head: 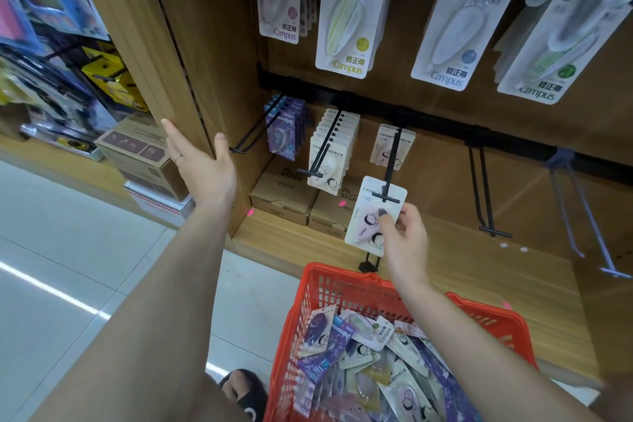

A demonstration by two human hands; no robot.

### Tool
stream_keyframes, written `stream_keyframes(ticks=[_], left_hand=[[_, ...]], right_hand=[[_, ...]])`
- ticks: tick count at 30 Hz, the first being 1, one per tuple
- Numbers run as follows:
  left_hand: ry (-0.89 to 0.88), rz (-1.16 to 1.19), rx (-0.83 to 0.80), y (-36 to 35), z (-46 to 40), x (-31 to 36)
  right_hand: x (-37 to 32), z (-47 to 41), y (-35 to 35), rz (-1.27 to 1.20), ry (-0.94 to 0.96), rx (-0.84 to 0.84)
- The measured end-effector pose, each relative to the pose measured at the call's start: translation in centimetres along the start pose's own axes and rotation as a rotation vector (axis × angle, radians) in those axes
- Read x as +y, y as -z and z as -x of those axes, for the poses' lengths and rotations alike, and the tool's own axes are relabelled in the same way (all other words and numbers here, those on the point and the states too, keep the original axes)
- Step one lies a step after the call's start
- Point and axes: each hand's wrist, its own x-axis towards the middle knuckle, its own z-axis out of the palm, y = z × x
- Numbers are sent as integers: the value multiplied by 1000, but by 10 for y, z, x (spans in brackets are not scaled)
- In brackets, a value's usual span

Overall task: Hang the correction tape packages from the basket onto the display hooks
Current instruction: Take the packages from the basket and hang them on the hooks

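Package in hand: a white card package with a pink correction tape point(373, 216) sat at the tip of the long black wire hook point(388, 175), pinched by the right hand point(404, 243).
Left hand point(202, 164): spread flat against the wooden upright beside that hook.
Done: a few packages hung behind.
Left: the red plastic basket point(342, 288) below the hook was still heaped with packages; hooks to its right looked bare.
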Motion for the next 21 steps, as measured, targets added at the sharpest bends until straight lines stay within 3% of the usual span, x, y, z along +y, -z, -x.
stream_keyframes(ticks=[13,21], left_hand=[[-2,-15,19,-4,1,-1],[71,6,-66,8,3,-4]], right_hand=[[-23,-133,-23,23,-225,181],[-19,-109,-15,275,-307,102]])
